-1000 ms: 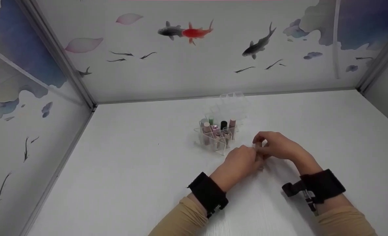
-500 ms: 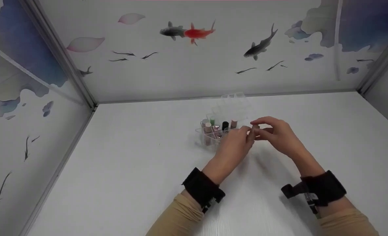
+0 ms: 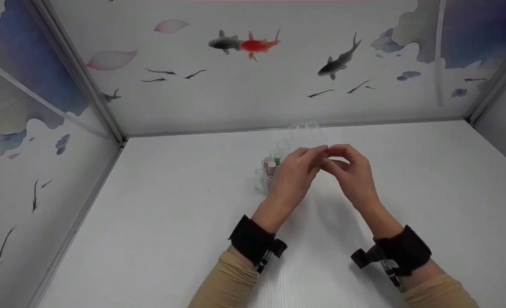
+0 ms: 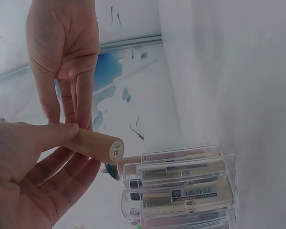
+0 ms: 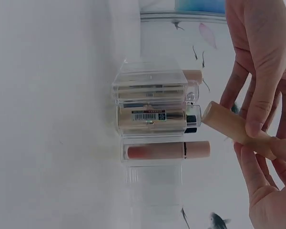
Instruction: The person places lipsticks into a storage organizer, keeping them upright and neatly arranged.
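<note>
A beige lipstick tube (image 4: 96, 144) with a round "03" label on one end is held between both hands. My left hand (image 3: 293, 171) grips it with thumb and fingers, the labelled end angled down. The fingertips of my right hand (image 3: 351, 171) pinch its other end, seen in the right wrist view. Just past the hands stands a clear stepped organizer (image 3: 308, 134), close to the tube and apart from it. Several cosmetics fill its compartments, including a lip gloss (image 5: 157, 150) with a beige cap. In the head view the hands hide the tube and much of the organizer.
A white table (image 3: 172, 222) lies under the hands. Panels painted with fish (image 3: 259, 45) and petals enclose it at the back and sides. Each wrist wears a black strap (image 3: 253, 239) with a small camera.
Both hands have risen and moved forward and left, from low in front of the organizer to beside and partly over it. They now cover more of its cosmetics.
</note>
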Demonstrator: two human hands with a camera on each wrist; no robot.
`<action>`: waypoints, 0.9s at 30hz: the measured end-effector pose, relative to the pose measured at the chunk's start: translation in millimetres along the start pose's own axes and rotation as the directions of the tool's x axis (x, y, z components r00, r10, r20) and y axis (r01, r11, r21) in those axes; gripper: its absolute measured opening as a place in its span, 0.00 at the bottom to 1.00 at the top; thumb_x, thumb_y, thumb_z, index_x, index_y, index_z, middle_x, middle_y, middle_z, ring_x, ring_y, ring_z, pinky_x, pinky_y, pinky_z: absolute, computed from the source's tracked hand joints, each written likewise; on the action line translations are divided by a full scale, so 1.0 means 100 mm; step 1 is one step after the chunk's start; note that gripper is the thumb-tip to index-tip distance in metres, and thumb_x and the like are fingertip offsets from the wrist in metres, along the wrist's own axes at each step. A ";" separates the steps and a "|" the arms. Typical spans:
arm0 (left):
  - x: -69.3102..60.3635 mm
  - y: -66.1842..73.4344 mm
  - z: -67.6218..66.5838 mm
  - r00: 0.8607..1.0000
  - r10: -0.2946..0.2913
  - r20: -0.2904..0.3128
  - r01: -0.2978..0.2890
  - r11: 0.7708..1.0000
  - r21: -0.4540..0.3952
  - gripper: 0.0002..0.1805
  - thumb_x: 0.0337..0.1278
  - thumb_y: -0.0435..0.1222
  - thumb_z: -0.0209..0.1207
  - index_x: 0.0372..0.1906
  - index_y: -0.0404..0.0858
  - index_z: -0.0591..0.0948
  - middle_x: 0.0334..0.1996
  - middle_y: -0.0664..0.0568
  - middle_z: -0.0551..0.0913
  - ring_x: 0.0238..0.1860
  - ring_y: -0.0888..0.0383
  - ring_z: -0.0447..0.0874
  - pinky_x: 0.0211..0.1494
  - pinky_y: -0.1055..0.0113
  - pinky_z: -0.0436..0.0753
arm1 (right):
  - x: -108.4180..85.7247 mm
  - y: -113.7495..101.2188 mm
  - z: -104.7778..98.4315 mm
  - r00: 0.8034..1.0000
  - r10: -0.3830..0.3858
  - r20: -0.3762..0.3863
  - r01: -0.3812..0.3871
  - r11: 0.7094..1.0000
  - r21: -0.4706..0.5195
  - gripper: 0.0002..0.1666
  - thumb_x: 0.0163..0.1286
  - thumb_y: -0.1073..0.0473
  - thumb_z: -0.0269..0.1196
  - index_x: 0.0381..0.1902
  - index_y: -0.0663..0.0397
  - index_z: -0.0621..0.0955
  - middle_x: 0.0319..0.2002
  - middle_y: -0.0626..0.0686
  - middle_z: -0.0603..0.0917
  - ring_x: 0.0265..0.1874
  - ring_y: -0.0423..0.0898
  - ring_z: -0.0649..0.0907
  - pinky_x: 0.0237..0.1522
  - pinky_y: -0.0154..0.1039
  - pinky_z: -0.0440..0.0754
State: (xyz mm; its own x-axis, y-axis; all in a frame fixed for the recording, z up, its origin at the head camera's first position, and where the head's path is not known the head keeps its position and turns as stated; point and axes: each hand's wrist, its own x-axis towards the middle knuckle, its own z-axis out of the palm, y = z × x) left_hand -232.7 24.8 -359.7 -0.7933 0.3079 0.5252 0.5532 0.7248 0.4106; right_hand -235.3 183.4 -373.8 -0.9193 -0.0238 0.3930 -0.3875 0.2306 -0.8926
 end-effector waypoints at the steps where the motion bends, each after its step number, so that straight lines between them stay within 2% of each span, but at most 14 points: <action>1: 0.00 -0.01 -0.01 1.000 0.000 -0.021 0.000 1.000 -0.005 0.22 0.65 0.38 0.63 0.63 0.51 0.79 0.52 0.55 0.86 0.52 0.60 0.86 0.52 0.73 0.84 | 0.00 -0.01 0.03 1.000 -0.008 -0.006 0.008 1.000 0.007 0.18 0.69 0.63 0.66 0.54 0.65 0.78 0.49 0.54 0.82 0.44 0.37 0.88 0.50 0.31 0.85; 6: 0.03 -0.06 -0.05 0.995 -0.022 -0.094 0.020 1.000 -0.020 0.20 0.64 0.38 0.64 0.60 0.50 0.82 0.50 0.56 0.88 0.53 0.60 0.85 0.53 0.73 0.84 | 0.02 -0.05 0.13 0.999 -0.031 -0.025 0.032 0.999 0.030 0.16 0.71 0.68 0.61 0.55 0.65 0.79 0.51 0.56 0.83 0.47 0.37 0.86 0.49 0.34 0.86; 12: 0.05 -0.11 -0.12 0.987 -0.060 -0.150 0.054 0.998 -0.040 0.20 0.65 0.39 0.62 0.62 0.48 0.82 0.50 0.56 0.88 0.52 0.60 0.86 0.52 0.74 0.84 | 0.05 -0.11 0.24 0.996 -0.075 -0.046 0.074 0.997 -0.019 0.18 0.74 0.68 0.58 0.59 0.62 0.80 0.55 0.57 0.85 0.48 0.34 0.84 0.49 0.36 0.86; 15: 0.06 -0.14 -0.15 0.979 -0.067 -0.192 0.058 0.997 -0.049 0.19 0.67 0.39 0.62 0.61 0.47 0.82 0.50 0.55 0.89 0.50 0.61 0.87 0.49 0.75 0.84 | 0.08 -0.16 0.31 0.995 -0.088 -0.048 0.086 0.995 -0.041 0.19 0.75 0.68 0.56 0.61 0.61 0.80 0.58 0.58 0.84 0.49 0.35 0.84 0.50 0.32 0.85; 20: 0.08 -0.21 -0.20 0.963 -0.082 -0.256 0.069 0.996 -0.057 0.17 0.67 0.39 0.61 0.59 0.45 0.83 0.50 0.54 0.89 0.50 0.61 0.88 0.51 0.74 0.84 | 0.14 -0.24 0.41 0.995 -0.098 -0.033 0.095 0.992 -0.084 0.21 0.76 0.67 0.55 0.64 0.59 0.78 0.60 0.58 0.83 0.55 0.45 0.84 0.52 0.22 0.80; 23: 0.10 -0.25 -0.21 0.960 -0.090 -0.265 0.075 0.995 -0.068 0.17 0.68 0.39 0.60 0.59 0.44 0.83 0.50 0.54 0.89 0.51 0.61 0.88 0.53 0.74 0.84 | 0.16 -0.26 0.45 0.994 -0.112 -0.006 0.110 0.986 -0.124 0.22 0.76 0.67 0.54 0.66 0.58 0.77 0.63 0.57 0.82 0.59 0.50 0.83 0.59 0.27 0.80; 27: 0.10 -0.30 -0.22 0.962 -0.105 -0.252 0.091 0.993 -0.070 0.17 0.67 0.39 0.61 0.58 0.44 0.84 0.50 0.54 0.89 0.51 0.61 0.88 0.52 0.73 0.84 | 0.18 -0.24 0.47 0.991 -0.126 0.032 0.130 0.979 -0.158 0.23 0.76 0.68 0.53 0.67 0.58 0.75 0.64 0.56 0.80 0.61 0.51 0.82 0.64 0.41 0.78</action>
State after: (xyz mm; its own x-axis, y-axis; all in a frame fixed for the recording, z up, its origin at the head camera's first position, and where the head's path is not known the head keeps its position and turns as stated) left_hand -252.0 -6.9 -350.2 -0.7574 0.0646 0.6497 0.4956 0.7048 0.5077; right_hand -245.9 131.6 -356.1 -0.8647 -0.0837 0.4953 -0.4878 0.3759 -0.7879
